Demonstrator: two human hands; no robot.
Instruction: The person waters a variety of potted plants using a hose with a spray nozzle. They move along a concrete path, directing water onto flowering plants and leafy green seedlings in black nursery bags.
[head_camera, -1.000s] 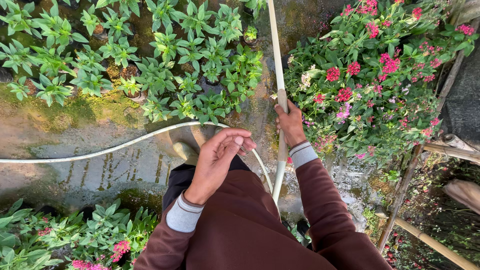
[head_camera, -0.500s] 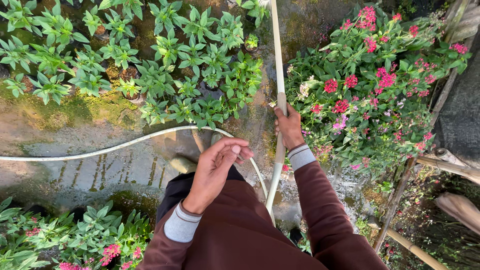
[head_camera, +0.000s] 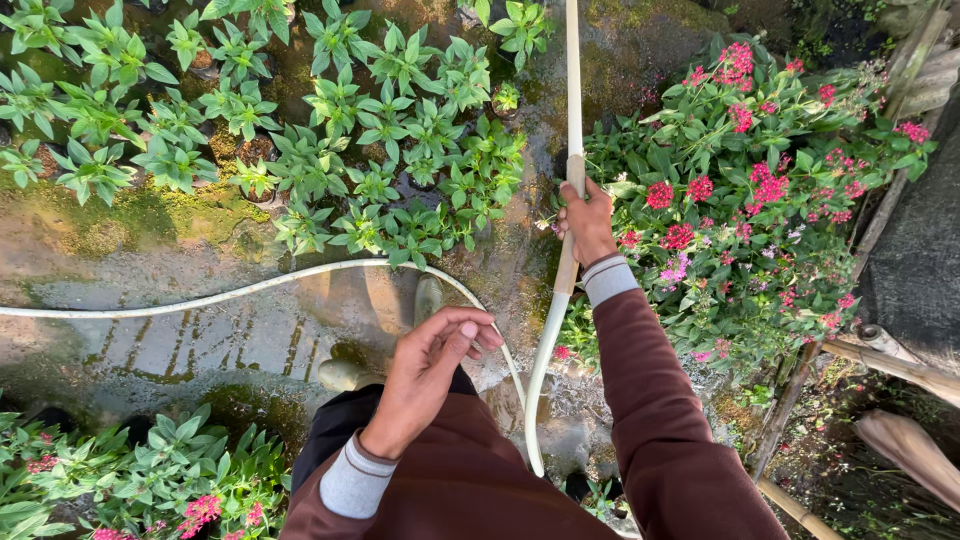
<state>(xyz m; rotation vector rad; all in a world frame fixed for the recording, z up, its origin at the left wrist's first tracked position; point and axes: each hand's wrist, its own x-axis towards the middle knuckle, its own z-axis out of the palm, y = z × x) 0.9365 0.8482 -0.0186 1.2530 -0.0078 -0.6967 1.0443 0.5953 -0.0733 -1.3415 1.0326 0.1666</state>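
Wet, mossy paving (head_camera: 150, 240) runs between beds of plants here, the ground dark with water and a few paler slabs showing through. To one side stand rows of leafy green seedlings in small pots (head_camera: 350, 130); to the other, a bushy stand of red and pink flowering plants (head_camera: 760, 200) leans against bamboo stakes (head_camera: 880, 360). More pink blooms (head_camera: 200, 510) sit low at the near edge.

The person's right hand (head_camera: 585, 222) is wrapped fully around the stiff wand end of a pale hose (head_camera: 560, 300), fingers closed tight on it just below a joint, with the wand reaching up and away out of view. From that grip the hose drops, loops close to the body, then trails off across the paving toward the far side. The left hand (head_camera: 435, 365) is loosely curled at waist level, thumb up, holding nothing that I can make out; it hovers just beside the hose loop without clearly touching it. 2 boots (head_camera: 430, 295) show below.

As I judge it, watering well from here calls for a firm grip on the wand, the tip kept low over the plants, and the free hand feeding slack so the loop does not kink or drag across the pots.
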